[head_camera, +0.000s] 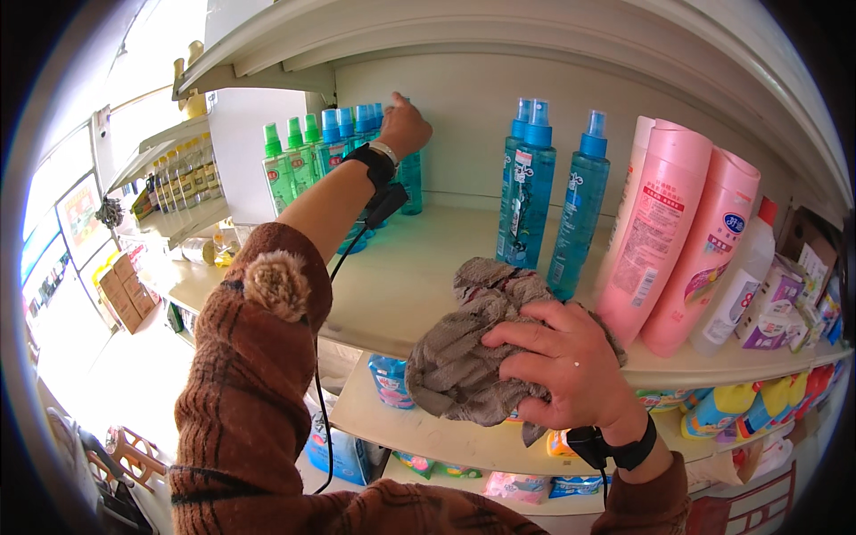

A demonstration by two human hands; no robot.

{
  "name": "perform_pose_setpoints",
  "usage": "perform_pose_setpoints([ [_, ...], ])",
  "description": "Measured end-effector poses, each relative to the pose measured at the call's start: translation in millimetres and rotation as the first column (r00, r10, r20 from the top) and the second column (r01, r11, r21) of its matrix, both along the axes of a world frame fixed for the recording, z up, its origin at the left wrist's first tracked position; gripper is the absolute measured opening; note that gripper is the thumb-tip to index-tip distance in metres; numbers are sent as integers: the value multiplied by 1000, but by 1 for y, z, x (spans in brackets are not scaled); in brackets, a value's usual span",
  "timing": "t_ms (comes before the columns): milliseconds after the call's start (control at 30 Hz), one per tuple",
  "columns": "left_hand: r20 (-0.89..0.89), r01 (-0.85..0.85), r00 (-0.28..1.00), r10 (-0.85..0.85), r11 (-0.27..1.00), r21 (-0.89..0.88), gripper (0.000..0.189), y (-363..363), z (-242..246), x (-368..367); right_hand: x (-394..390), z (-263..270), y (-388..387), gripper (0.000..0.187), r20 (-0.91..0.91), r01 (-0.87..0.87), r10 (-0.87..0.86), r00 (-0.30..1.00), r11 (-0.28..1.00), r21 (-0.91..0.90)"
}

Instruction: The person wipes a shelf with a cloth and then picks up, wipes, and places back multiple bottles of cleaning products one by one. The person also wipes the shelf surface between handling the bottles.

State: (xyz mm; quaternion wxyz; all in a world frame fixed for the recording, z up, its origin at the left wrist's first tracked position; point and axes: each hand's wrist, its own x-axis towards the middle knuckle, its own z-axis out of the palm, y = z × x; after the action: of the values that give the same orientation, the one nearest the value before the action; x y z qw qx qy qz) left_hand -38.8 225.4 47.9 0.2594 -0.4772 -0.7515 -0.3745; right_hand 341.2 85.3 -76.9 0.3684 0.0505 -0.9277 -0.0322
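My left hand [405, 127] reaches to the back of the shelf [388, 294] and is closed around the top of a blue spray bottle [412, 184]; most of its fingers are hidden behind the hand. Left of it stand several more blue spray bottles [332, 150] and several green spray bottles [273, 167] in rows. In my right hand [568, 368] is a crumpled grey-brown cloth [455, 368], held at the shelf's front edge. Just behind the cloth, a pair of blue spray bottles [528, 194] and a single blue spray bottle [580, 207] stand upright.
Tall pink bottles [659, 234], a white bottle with a red cap [735, 287] and purple-white packages [769, 301] fill the right side. An upper shelf [508, 33] overhangs. Below, a lower shelf [428, 428] holds a blue bottle [391, 381]. A black cable [328, 414] hangs from my left wrist.
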Motion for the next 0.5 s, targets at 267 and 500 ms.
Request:
perform_pose_setpoints([
  [267, 372, 859, 462, -805, 510, 37, 47, -71, 33, 128, 1, -3, 1, 24, -17, 38, -39, 999, 999, -10],
  [500, 266, 790, 609, -748, 602, -115, 32, -65, 40, 115, -2, -6, -1, 24, -51, 36, -37, 998, 999, -10],
])
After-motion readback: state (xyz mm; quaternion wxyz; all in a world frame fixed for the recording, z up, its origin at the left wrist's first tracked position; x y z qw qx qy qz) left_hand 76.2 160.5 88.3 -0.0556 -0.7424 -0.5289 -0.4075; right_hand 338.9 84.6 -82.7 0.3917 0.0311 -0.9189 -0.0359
